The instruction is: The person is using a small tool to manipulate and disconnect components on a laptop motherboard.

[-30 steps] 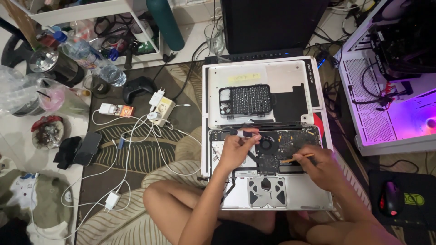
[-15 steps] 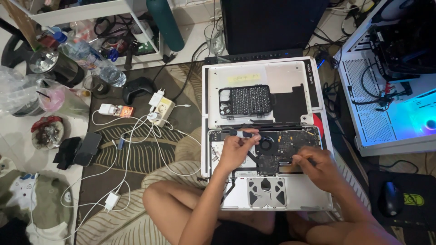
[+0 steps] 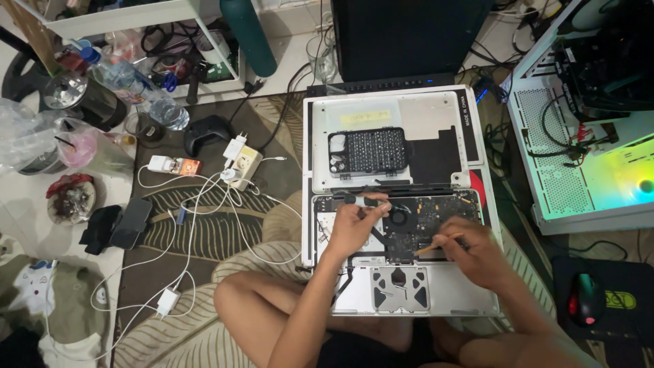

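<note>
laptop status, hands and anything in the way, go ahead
Left hand grips screwdriver; right hand holds thin stick. Open laptop, boards exposed. Bit case on removed cover, clear of hands.

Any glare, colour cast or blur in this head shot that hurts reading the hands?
Head view: even indoor light; green-yellow glow from the open computer case blows out at right. Left hand with its screwdriver and right hand over the opened laptop are reasonably sharp; edges show wide-angle bending.

Soft, even room light falls from above, with faint shadows. The open computer case (image 3: 579,136) at right glows green-yellow and blows out into glare. Focus is fairly sharp; edges bend slightly from wide-angle distortion.
</note>
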